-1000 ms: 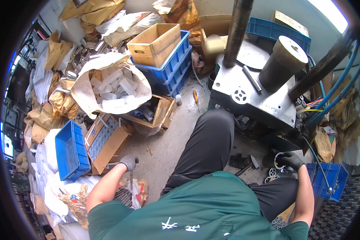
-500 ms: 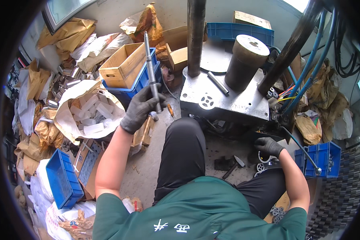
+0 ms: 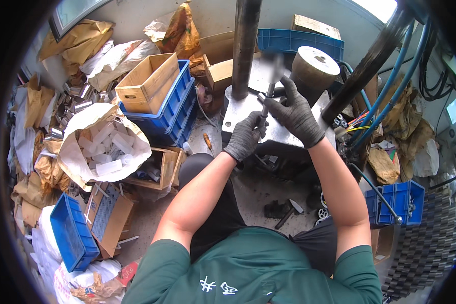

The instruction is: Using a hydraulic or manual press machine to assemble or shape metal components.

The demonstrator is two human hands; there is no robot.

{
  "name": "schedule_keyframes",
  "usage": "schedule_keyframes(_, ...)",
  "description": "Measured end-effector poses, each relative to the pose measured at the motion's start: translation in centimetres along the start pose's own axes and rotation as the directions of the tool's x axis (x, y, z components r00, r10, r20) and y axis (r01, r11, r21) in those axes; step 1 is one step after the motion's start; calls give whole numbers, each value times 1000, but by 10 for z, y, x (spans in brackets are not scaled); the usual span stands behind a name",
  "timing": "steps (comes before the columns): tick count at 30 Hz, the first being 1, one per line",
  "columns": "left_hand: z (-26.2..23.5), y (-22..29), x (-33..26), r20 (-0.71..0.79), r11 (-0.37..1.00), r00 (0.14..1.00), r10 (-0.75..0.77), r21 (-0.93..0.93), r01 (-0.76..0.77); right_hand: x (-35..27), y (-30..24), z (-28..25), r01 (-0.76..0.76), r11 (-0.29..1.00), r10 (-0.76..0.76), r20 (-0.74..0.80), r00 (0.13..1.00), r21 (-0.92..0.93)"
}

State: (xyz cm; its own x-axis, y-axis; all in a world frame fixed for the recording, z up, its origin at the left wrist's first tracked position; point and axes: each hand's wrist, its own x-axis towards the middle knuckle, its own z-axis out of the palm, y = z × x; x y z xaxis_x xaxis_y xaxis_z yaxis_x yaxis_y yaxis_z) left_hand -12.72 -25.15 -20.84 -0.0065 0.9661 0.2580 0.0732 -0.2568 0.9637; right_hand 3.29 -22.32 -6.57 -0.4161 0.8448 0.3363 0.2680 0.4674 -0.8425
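Observation:
My left hand (image 3: 245,138), in a dark grey glove, grips the lower part of a thin metal rod (image 3: 266,103). My right hand (image 3: 295,114), gloved the same way, closes around the rod just above it. The rod stands nearly upright over the grey steel plate (image 3: 238,110) of a press-like machine, and its top end is blurred. A thick dark column (image 3: 245,45) rises from the plate just to the left of the rod. A brown cylinder (image 3: 315,68) stands on the plate to the right of my right hand.
Stacked blue crates (image 3: 180,109) carry a cardboard box (image 3: 149,83) on the left. A white sack of plastic tubes (image 3: 104,149) lies beside them. A hammer (image 3: 289,213) rests on the floor by my knee. Blue hoses (image 3: 390,99) and another blue crate (image 3: 396,202) are on the right.
My left hand lifted the rod from the floor at the left up to the machine plate. My right hand rose from the lower right and took hold of the rod.

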Motion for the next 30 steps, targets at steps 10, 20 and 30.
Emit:
schedule_keyframes(10, -18, -5, -2, 59, 866, 998, 39, 496, -63, 20, 18, 14, 133, 963, -124, 51, 991, -233)
schedule_keyframes(20, -6, 5, -6, 102, 604, 995, -3, 793, -79, 3, 19, 23, 137, 978, -140, -7, 990, -158)
schedule_keyframes(30, 24, 8, -16, 243, 619, 900, 363, 659, -427, -136, 40, -35, -43, 944, 160, -340, 927, 328)
